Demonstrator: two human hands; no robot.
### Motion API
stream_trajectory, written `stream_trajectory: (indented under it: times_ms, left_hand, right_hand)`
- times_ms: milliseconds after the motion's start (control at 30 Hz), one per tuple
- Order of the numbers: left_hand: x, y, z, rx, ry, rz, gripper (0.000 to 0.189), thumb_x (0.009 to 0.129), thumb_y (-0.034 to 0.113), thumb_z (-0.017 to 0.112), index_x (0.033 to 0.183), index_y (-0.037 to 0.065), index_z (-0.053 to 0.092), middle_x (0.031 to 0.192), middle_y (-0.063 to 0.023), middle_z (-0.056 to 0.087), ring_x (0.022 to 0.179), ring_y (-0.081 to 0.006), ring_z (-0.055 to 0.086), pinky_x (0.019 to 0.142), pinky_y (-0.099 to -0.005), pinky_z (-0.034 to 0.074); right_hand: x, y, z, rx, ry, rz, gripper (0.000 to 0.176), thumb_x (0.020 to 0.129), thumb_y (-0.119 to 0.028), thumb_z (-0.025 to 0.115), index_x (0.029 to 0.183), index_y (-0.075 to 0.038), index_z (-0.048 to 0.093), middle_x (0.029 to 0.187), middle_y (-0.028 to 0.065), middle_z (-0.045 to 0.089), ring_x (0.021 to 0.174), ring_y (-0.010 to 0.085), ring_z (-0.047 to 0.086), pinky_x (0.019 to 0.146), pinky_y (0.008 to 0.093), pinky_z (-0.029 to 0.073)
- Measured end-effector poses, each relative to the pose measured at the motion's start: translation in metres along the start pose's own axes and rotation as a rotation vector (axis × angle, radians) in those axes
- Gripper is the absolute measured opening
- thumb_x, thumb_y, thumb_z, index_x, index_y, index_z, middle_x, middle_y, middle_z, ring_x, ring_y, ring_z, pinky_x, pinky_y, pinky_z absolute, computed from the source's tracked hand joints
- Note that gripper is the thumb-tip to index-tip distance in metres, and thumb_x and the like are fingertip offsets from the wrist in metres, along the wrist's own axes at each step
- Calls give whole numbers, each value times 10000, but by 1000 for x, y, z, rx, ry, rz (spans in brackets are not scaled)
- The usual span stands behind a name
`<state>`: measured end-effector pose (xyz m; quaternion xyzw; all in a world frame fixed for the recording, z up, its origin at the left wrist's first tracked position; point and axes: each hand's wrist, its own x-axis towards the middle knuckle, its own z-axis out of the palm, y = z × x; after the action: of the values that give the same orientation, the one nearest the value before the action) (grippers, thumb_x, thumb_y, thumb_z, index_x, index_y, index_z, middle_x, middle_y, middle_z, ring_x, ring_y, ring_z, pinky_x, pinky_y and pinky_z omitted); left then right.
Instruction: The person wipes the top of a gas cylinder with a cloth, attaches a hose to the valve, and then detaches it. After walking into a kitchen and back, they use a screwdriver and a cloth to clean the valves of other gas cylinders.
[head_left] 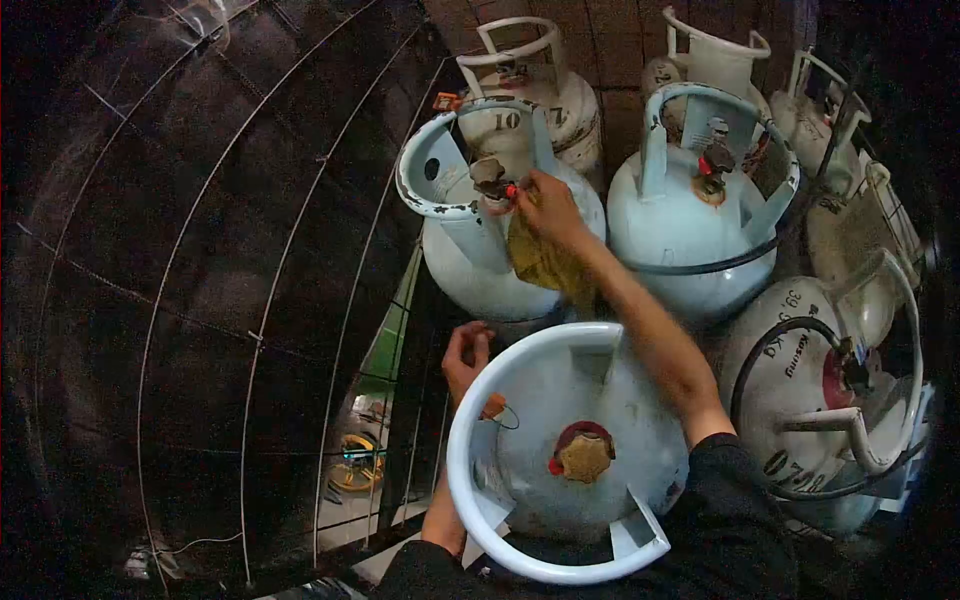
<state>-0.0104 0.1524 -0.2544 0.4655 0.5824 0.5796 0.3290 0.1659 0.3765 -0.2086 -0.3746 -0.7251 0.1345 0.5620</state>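
My right hand is closed, its fingertips at the small red part of the valve on a pale blue gas cylinder. A yellow-brown cloth hangs from under this hand. My left hand is lower, beside the collar of the nearest gas cylinder. Its fingers are curled in, and I cannot make out anything between them. Just below it is an orange tag with a thin wire loop. The nearest cylinder stands between my arms, with a brown cap over its valve.
Another pale blue cylinder with a black hose stands at right. Several white cylinders are behind, one marked 10. A white cylinder with handwriting leans at lower right. Wire mesh runs along the left.
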Motion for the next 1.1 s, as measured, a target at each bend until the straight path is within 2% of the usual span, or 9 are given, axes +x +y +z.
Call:
stream_trajectory:
  times_ms: [433, 633, 700, 767, 800, 833, 900, 933, 1100]
  left_hand:
    - [-5, 7, -2, 28, 5, -15, 173, 900, 155, 563, 999, 16, 593, 871, -90, 652, 832, -142, 612, 747, -277, 478]
    - [0, -9, 3, 58, 17, 40, 157, 887, 127, 573, 1004, 27, 602, 874, -83, 654, 810, -133, 608, 730, -283, 485]
    - [7, -11, 7, 173, 55, 127, 141, 875, 105, 571, 987, 36, 622, 891, -93, 662, 789, -164, 616, 715, -309, 494]
    - [5, -8, 5, 84, 107, 135, 153, 854, 111, 586, 978, 30, 622, 868, -111, 660, 789, -196, 627, 735, -332, 494]
    - [0, -2, -2, 116, 125, 143, 140, 872, 106, 573, 979, 29, 617, 852, -98, 658, 778, -182, 626, 730, -318, 494]
    - [-7, -2, -13, 143, 129, 151, 128, 890, 101, 559, 980, 28, 612, 836, -85, 657, 767, -169, 625, 726, -303, 494]
    - [-31, -18, -38, 188, 226, 115, 128, 906, 118, 543, 971, 32, 611, 830, -82, 654, 757, -167, 621, 715, -314, 496]
    - [-50, -28, -56, 138, 286, 97, 150, 877, 157, 556, 933, 34, 622, 839, -122, 659, 771, -217, 634, 694, -336, 482]
    - [-181, -135, -128, 386, 697, -355, 281, 823, 309, 620, 940, 54, 636, 789, -118, 663, 754, -260, 633, 685, -363, 478]
  right_hand:
    - [2, 6, 9, 127, 23, 188, 238, 743, -194, 666, 853, 7, 601, 755, 176, 632, 718, 308, 628, 671, 372, 475]
    - [-6, 16, 13, 95, 29, 186, 291, 754, -248, 645, 922, -12, 626, 901, 205, 635, 861, 368, 594, 808, 426, 463]
    - [-1, 5, 3, 139, -199, 411, 237, 796, -225, 658, 919, -22, 646, 857, 93, 657, 796, 199, 599, 735, 322, 469]
    - [12, 51, 1, -9, -293, 31, 185, 854, -199, 607, 942, -47, 662, 964, 73, 649, 889, 161, 584, 814, 299, 457]
    - [27, 50, -12, 64, -212, 32, 261, 866, -262, 551, 956, -46, 666, 964, 128, 647, 875, 277, 606, 803, 387, 461]
    - [41, 83, -14, -196, -41, 102, 253, 867, -220, 537, 982, -35, 665, 1014, 119, 650, 894, 253, 608, 795, 384, 462]
    - [82, 157, -54, -194, 78, -190, 361, 910, -271, 500, 1139, -17, 616, 1183, 104, 602, 1053, 241, 571, 923, 357, 432]
    - [83, 75, -88, 141, -44, -50, 446, 947, -136, 431, 1346, 51, 364, 1238, 164, 527, 1010, 233, 566, 917, 359, 440]
    - [91, -75, -145, -20, -152, -231, 398, 920, -183, 482, 1258, 21, 436, 1148, 172, 561, 939, 242, 580, 852, 370, 446]
